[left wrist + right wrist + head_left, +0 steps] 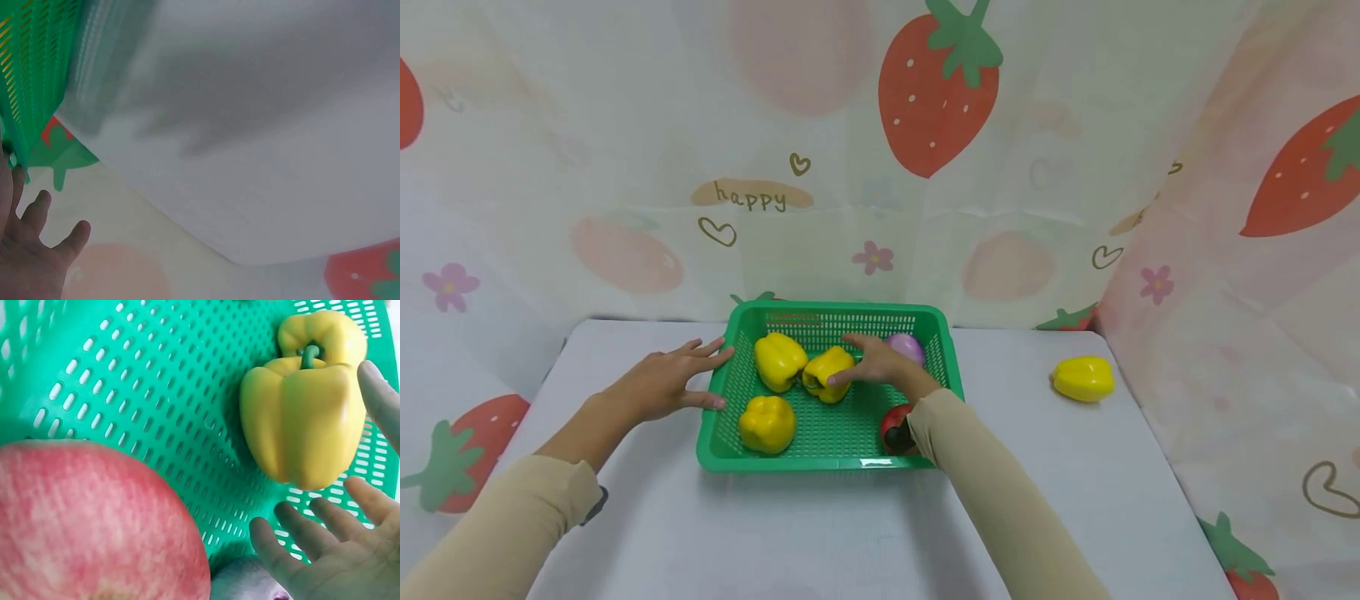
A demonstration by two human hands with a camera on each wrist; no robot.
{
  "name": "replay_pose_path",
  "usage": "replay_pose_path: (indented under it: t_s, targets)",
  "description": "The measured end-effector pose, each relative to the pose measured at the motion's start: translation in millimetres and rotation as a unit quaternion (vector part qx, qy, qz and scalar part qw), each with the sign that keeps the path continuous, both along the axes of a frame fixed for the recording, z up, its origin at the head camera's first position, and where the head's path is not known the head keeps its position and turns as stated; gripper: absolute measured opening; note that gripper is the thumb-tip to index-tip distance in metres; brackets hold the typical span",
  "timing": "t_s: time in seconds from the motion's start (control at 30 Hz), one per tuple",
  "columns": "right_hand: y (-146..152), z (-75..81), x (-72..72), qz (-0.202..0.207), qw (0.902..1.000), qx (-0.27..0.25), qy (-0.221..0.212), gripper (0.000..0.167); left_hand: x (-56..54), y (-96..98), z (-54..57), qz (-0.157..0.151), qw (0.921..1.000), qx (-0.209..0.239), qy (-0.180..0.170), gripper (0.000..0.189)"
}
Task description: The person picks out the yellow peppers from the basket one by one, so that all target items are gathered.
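Observation:
A green plastic basket [842,463] holds three yellow bell peppers. My right hand [880,364] hovers inside it with fingers spread, beside the middle pepper [820,379]. In the right wrist view, thumb and fingers stand around one side of that pepper [300,425] without closing on it. The other two peppers lie at the basket's back left [778,360] and front left [767,425]. Spread fingers of my left hand [662,383] rest at the basket's left rim; the left wrist view shows them only partly [31,244].
A purple, onion-like vegetable [906,345] and a round red fruit [892,421] are in the basket's right side, partly covered by my right arm. One yellow lobed vegetable [1084,379] lies on the white table [1030,500] at right. A strawberry-print curtain [820,258] hangs behind.

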State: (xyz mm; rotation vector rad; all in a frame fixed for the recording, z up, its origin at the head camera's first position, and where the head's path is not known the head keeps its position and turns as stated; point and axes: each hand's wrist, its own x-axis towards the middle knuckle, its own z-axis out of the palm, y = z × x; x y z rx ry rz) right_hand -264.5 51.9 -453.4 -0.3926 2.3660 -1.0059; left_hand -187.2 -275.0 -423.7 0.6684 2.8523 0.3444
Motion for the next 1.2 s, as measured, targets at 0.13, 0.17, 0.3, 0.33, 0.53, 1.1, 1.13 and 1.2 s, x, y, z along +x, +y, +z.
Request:
replay_pose_path:
  t_s: [0.13, 0.17, 0.3, 0.33, 0.53, 1.1, 1.13, 1.2]
  targets:
    - [-3.9, -1.1, -0.4, 0.015, 0.9999, 0.005, 0.0, 0.087, 0.4, 0.3, 0.5, 0.0, 1.0, 0.0, 0.0, 0.082]
    - [-4.9, -1.4, -0.4, 0.02, 0.9998, 0.007, 0.001, 0.087, 0.5, 0.5, 0.8, 0.0, 1.0, 0.0, 0.0, 0.082]
    - [-8.3, -3.7, -0.5, 0.031, 0.9993, 0.017, 0.009, 0.086, 1.2, 1.4, 1.9, -0.001, 1.0, 0.002, 0.0, 0.082]
    - [-9.0, -3.9, -0.6, 0.033, 0.9992, 0.019, 0.011, 0.086, 1.3, 1.6, 2.2, -0.001, 1.0, 0.003, 0.0, 0.082]
    - [-13.0, -4.7, -1.2, 0.042, 0.9986, 0.027, 0.018, 0.087, 1.8, 1.4, 3.2, 0.004, 1.0, 0.006, -0.004, 0.082]
    - [-9.3, -5.7, -1.1, 0.027, 0.999, 0.031, 0.015, 0.088, 2.1, 0.2, 1.9, 0.007, 0.9999, 0.008, -0.011, 0.082]
    - [-8.2, -4.7, -1.5, 0.028, 0.999, 0.032, 0.016, 0.088, 2.1, 0.4, 2.2, 0.007, 0.9999, 0.008, -0.011, 0.082]
    - [-6.3, -1.9, -2.6, 0.029, 0.999, 0.029, 0.018, 0.088, 2.1, 0.5, 2.3, 0.006, 0.9999, 0.009, -0.012, 0.082]
